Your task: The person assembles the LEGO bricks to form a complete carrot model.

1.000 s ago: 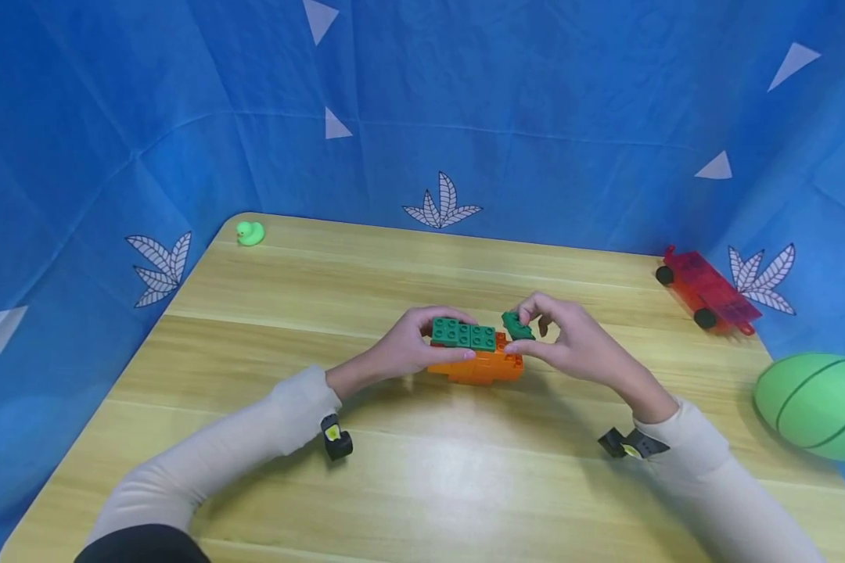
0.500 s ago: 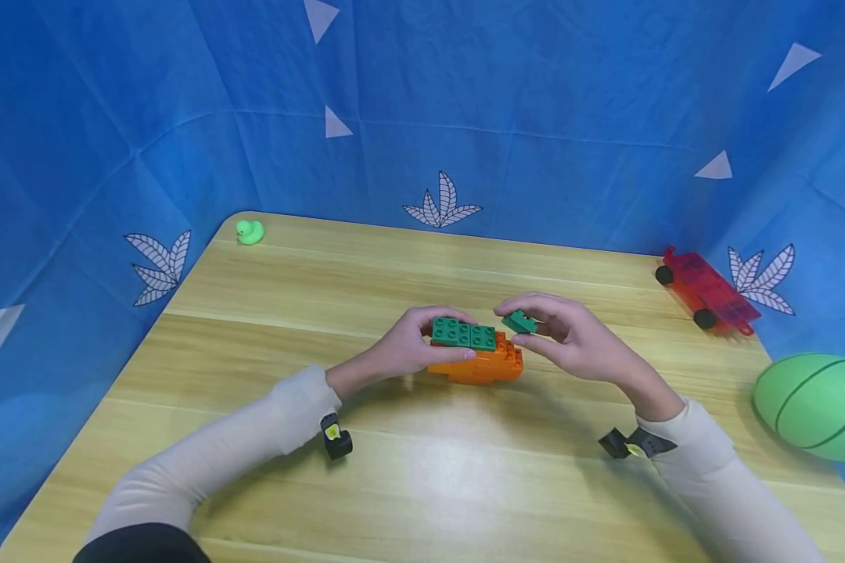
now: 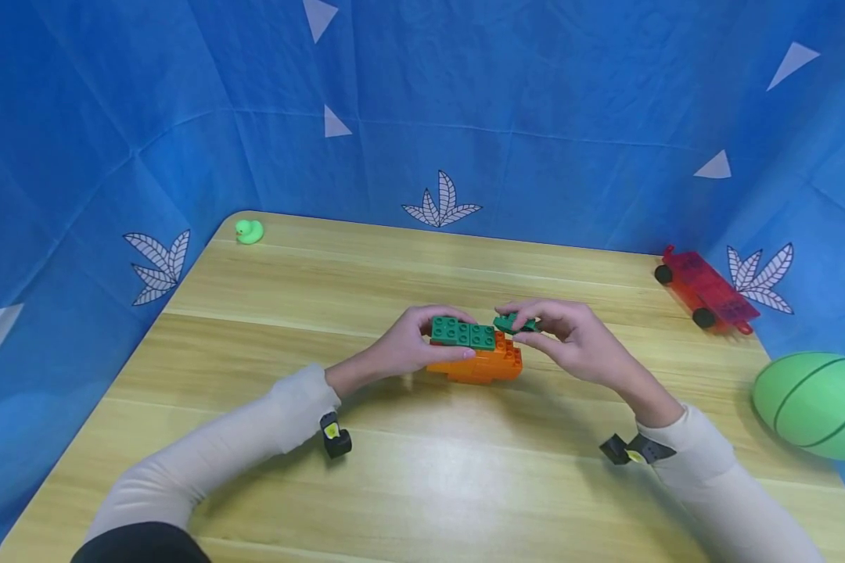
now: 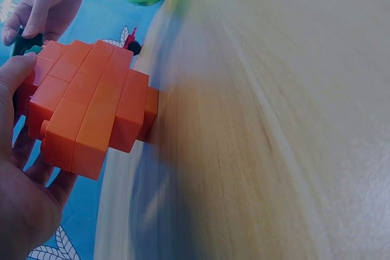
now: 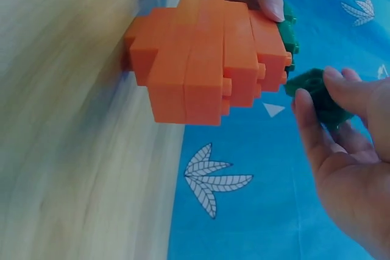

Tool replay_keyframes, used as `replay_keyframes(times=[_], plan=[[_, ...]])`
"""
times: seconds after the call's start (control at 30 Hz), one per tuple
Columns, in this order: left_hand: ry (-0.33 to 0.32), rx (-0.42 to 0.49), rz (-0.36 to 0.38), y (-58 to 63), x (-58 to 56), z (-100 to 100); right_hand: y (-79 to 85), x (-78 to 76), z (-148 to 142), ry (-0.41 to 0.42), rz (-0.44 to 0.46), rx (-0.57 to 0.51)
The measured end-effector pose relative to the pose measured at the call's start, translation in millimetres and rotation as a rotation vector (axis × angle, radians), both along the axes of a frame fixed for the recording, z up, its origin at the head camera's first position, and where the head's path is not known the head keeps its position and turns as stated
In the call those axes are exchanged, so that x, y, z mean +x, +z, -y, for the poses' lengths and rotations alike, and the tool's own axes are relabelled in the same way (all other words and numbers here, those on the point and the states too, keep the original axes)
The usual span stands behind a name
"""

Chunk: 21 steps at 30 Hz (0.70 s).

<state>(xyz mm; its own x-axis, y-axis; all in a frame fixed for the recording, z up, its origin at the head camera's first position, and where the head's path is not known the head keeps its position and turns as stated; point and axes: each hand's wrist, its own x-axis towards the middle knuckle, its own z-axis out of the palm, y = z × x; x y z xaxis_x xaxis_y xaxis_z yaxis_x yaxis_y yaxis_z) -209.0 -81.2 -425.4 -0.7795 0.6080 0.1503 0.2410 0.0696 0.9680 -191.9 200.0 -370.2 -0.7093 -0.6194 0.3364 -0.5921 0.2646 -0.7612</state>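
Note:
On the table stands a stepped build of orange toy bricks (image 3: 484, 367), its top partly covered by studded green bricks (image 3: 461, 332). My left hand (image 3: 411, 340) grips the build from its left, thumb on the near side and fingers behind. My right hand (image 3: 566, 336) pinches a loose green brick (image 3: 514, 323) just above the build's right end, where orange studs (image 3: 505, 344) show. In the right wrist view this green brick (image 5: 320, 98) sits between thumb and fingers, apart from the orange bricks (image 5: 204, 59). The left wrist view shows the build's smooth orange side (image 4: 85, 101).
A green toy duck (image 3: 249, 231) sits at the table's far left corner. Toward the right edge are a red toy car (image 3: 707, 289) with black wheels and a green ball (image 3: 817, 405) with dark lines. A blue patterned curtain (image 3: 535, 117) hangs behind the table (image 3: 324, 274).
My right hand has turned the loose green brick between its fingers and shifted its grip, keeping it near the build's right end. My left hand and the orange build have stayed put.

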Motion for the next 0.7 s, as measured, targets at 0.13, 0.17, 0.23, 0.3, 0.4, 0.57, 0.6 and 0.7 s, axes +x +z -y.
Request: replay_keyframes(times=[0.13,0.17,0.23,0.3,0.4,0.57,0.6,0.7], plan=[[-0.002,0.005,0.001,0.2,-0.1,0.0,-1.6,0.9,0.6,-0.025,-0.029,0.008],[-0.003,0.005,0.0,0.3,-0.1,0.0,-2.1,0.9,0.7,-0.029,-0.049,0.02],[-0.006,0.008,-0.002,0.3,-0.2,0.2,-3.5,0.5,0.1,-0.034,-0.115,0.058],[-0.011,0.012,-0.002,-0.1,-0.4,0.4,-5.0,0.4,-1.4,-0.031,-0.169,0.096],[-0.015,0.012,-0.009,-0.6,-0.7,0.5,-6.7,0.8,-4.7,-0.006,-0.18,0.117],[-0.012,0.014,-0.02,0.0,-0.5,0.0,-7.9,0.9,-7.3,0.015,-0.102,0.129],[-0.011,0.014,-0.02,-0.1,-0.6,0.0,-8.0,1.0,-6.9,0.012,-0.084,0.127],[-0.009,0.011,-0.022,-0.5,-0.9,-0.4,-8.1,1.7,-5.3,-0.013,-0.056,0.13]])
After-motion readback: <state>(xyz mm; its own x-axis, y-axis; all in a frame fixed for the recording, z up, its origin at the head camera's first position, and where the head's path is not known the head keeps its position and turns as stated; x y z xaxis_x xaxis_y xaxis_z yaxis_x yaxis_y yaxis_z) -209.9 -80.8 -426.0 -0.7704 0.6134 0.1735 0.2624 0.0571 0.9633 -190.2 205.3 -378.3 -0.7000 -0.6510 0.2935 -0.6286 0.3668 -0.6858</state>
